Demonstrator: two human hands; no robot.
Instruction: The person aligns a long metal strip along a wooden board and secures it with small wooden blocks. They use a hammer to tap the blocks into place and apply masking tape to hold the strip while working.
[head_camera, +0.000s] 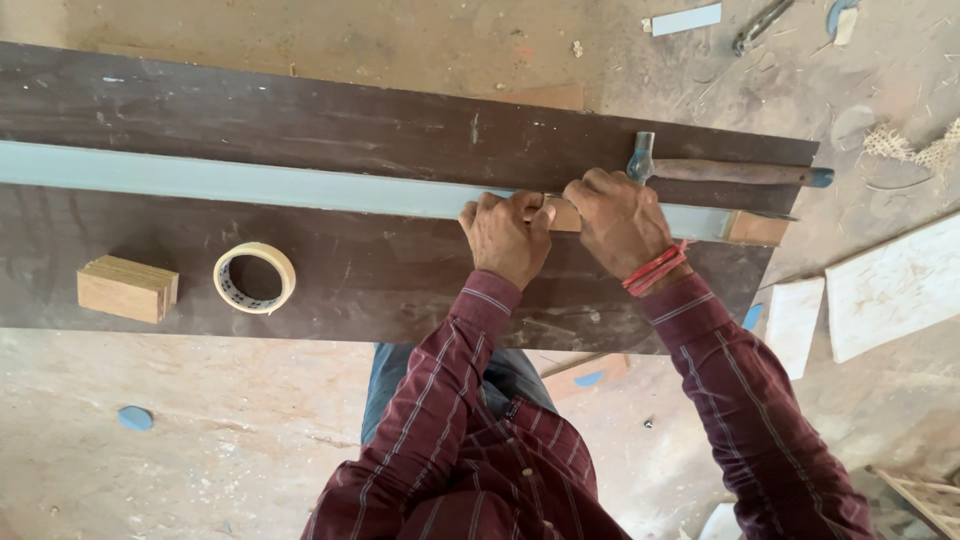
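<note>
Fingers (520, 212) of both hands are curled down over the edge of a long pale blue strip (250, 185) that runs the length of a dark brown board (350, 125). The left hand (508, 238) and the right hand (622, 222) sit close together, pinching a small tan wooden piece (562, 213) against the strip between them; both grips look closed tight on it. A red band (655, 270) circles the right wrist.

From where I stand, the strip already lies flat and straight along the board to the left of the hands, and looks seated there. To the right, a short stretch runs on to a bare wooden end (757, 228), so I would judge that the pressing has reached most of the way along, with that last part still to go.

A hammer (720, 172) lies on the board just beyond the right hand, untouched. Well to the left sit a roll of masking tape (254, 277) and a small stack of plywood blocks (127, 288), near each other but apart.

No box, tray or other container shows anywhere; the tape roll's core is empty. Offcuts and dust lie about the floor (200, 430).
</note>
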